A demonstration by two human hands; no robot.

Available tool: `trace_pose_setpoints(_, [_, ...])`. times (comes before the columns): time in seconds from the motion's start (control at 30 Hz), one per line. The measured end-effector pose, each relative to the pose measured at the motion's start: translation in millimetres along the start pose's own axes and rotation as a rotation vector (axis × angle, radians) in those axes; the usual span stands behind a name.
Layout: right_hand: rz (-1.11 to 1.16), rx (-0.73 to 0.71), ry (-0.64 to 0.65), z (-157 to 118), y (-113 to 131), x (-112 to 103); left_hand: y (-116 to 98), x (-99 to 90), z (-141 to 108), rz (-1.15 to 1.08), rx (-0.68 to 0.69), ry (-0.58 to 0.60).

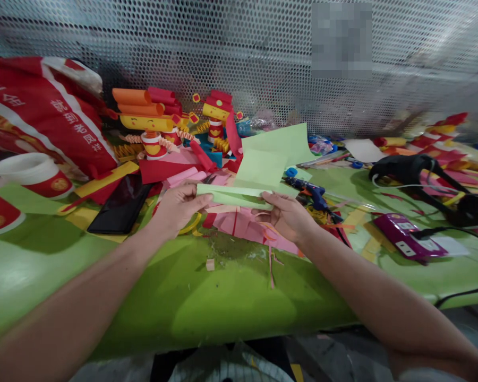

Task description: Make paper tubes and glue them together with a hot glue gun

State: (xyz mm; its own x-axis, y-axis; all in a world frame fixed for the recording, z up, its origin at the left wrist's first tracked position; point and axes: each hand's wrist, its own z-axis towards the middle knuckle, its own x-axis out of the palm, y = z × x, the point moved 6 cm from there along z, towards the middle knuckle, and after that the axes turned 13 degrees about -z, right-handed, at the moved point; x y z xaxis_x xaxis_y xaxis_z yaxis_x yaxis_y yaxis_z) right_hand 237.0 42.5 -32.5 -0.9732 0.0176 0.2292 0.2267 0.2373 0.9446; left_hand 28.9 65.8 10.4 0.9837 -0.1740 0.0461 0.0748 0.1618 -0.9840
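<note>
A strip of light green paper (235,196), folded or curled lengthwise, spans the space between my two hands. Its left end is pinched between the thumb and fingers of my left hand (181,204). My right hand (284,212) grips the other end the same way. Larger sheets of light green paper (276,146) stand tilted just behind the strip. Below it, pink paper pieces (245,228) lie on the green tabletop (223,302). A blue glue gun (313,192) rests to the right of my right hand.
At the back stand paper figures (153,124) with red and yellow parts. Paper cups (35,175), a red bag (43,111) and a black phone (121,204) are on the left. To the right lie a purple power strip (406,236), a black cable and a black strapped device (418,175).
</note>
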Motion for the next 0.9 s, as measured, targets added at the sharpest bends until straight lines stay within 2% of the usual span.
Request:
trace_pose_setpoints(0.13, [-0.005,0.003,0.001,0.4,-2.3,-1.5,3.2,-3.1,-0.5,0.121,-0.031,-0.035])
trace_pose_setpoints(0.23, [-0.037,-0.019,-0.041,1.1,-2.9,-3.4,6.1,-5.4,-1.0,0.049,-0.052,-0.092])
trace_pose_setpoints(0.4, [-0.137,-0.144,-0.085,1.9,0.0,-1.5,7.6,-5.9,-1.6,-0.084,-0.077,-0.174])
trace_pose_setpoints(0.53, [-0.19,-0.206,-0.118,3.2,2.6,-1.8,6.5,-3.2,-2.1,-0.134,-0.09,-0.152])
trace_pose_setpoints(0.73, [-0.322,-0.311,-0.288,2.6,9.2,-14.4,5.5,1.1,-3.3,-0.229,-0.1,-0.095])
trace_pose_setpoints(0.9, [-0.375,-0.27,-0.265,2.7,6.4,-13.7,5.7,3.1,-4.4,-0.302,-0.14,-0.085])
